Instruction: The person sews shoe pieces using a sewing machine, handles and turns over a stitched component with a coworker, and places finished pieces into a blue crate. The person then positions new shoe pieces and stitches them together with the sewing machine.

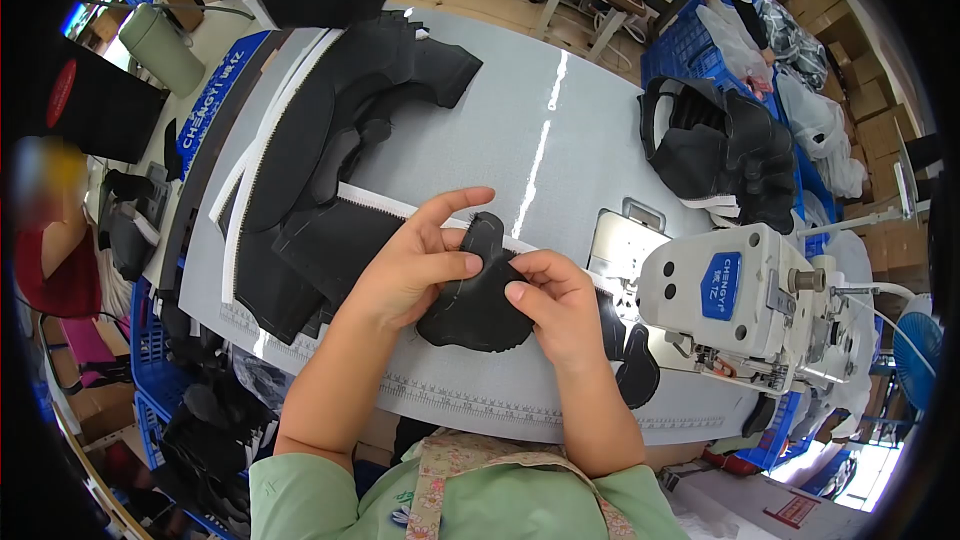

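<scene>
Black, rough-edged, lobed piece (474, 312) in the grip of left hand (418, 268) and right hand (556, 306)

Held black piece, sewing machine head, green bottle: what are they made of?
Black piece: probably coated fabric or leather-like, dull; pliable look, rough edge.
Sewing machine head: likely painted metal; smooth white casing.
Green bottle: opaque, mattish; coated metal or plastic, can't tell.

The blue hexagonal label (720, 286) on the white metal sewing-machine head (678, 314), at the right end of the grey flat table (590, 165), reads "CHENGYI" above Chinese characters. The long blue panel (213, 100) beyond the left edge also carries "CHENGYI". Numerals on the front-edge printed ruler scale (440, 387) are illegible.
</scene>
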Demonstrator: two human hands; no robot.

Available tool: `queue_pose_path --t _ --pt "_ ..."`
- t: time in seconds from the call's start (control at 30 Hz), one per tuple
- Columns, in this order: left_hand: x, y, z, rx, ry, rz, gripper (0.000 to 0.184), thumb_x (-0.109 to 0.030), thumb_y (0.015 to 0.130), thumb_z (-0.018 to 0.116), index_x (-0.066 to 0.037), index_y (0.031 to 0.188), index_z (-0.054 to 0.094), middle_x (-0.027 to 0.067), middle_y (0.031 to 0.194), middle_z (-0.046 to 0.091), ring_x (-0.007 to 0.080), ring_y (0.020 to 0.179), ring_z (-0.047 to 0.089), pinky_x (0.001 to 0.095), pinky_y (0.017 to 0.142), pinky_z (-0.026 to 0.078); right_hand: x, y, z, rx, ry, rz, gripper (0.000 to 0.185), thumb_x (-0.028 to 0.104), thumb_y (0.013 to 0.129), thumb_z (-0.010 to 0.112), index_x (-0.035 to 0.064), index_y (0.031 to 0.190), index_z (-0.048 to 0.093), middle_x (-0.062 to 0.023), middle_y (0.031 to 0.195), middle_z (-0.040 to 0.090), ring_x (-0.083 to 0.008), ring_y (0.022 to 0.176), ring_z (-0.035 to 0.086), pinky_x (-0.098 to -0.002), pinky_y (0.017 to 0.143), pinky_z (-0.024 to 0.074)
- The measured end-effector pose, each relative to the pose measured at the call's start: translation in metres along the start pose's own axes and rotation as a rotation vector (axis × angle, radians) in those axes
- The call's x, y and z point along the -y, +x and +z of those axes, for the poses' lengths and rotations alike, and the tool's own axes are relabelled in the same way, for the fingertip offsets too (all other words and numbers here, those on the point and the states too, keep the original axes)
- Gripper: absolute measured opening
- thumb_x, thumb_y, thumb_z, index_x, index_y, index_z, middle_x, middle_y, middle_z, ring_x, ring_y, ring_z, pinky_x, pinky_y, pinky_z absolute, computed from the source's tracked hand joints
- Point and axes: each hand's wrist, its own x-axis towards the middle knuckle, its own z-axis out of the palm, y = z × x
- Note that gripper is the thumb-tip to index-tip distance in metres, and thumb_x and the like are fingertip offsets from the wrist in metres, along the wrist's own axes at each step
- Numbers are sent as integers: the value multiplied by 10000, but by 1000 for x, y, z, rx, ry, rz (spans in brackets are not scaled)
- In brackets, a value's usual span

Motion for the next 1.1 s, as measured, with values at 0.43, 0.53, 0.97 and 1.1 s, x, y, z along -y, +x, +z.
queue_pose_path --t 0.43,0.53,0.97,1.1 --pt "1 -2 -1 44 -2 0 717 58 731 659 -18 1376 356 69 927 645 137 831 630 248 768 494 -6 -1 -2 -12 4 13 203 -21 823 644 -28 1022 607 -70 922 649 -114 837 609 -230 757 479" --pt "3 -3 -1 35 24 14 681 96 748 628 -15 1366 365 78 936 643 131 832 624 242 760 489 -10 -1 -5 -16 -10 -4 202 -25 823 643 -32 1022 606 -70 914 649 -113 831 609 -227 747 480" --pt "4 -12 1 48 -2 -52 583 97 816 581 -3 1353 376 42 1017 616 105 941 576 235 858 435 -18 -13 -14 -154 -12 100 248 -46 747 683 -37 985 610 -88 919 638 -155 871 603 -281 804 476" --pt "0 -13 7 16 50 -51 567 67 851 566 -18 1372 359 7 949 595 47 862 534 186 770 406 -3 -12 -4 -67 -128 98 181 94 846 664 13 1003 624 -34 905 642 -139 809 588 -267 744 463"
